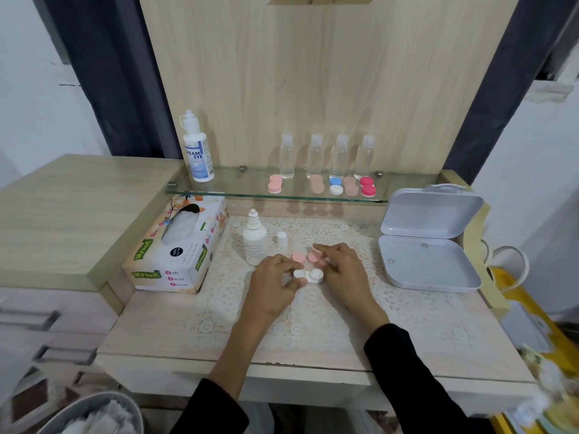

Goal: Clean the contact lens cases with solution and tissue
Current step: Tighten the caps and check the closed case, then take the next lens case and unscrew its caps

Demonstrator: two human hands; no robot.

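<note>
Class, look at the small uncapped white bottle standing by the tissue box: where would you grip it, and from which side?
Probably the small white bottle, round the middle of its straight body, coming from the front right: the tissue box crowds its left, and the open nozzle on top means it should stay upright.

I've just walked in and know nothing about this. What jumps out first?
Two hands meet at the middle of the lace mat: the left hand pinches a white lens case, and the right hand lies beside it by two pink caps. Behind, a glass shelf carries a row of clear bottles and colourful lens cases. An open white box sits at the right.
</note>
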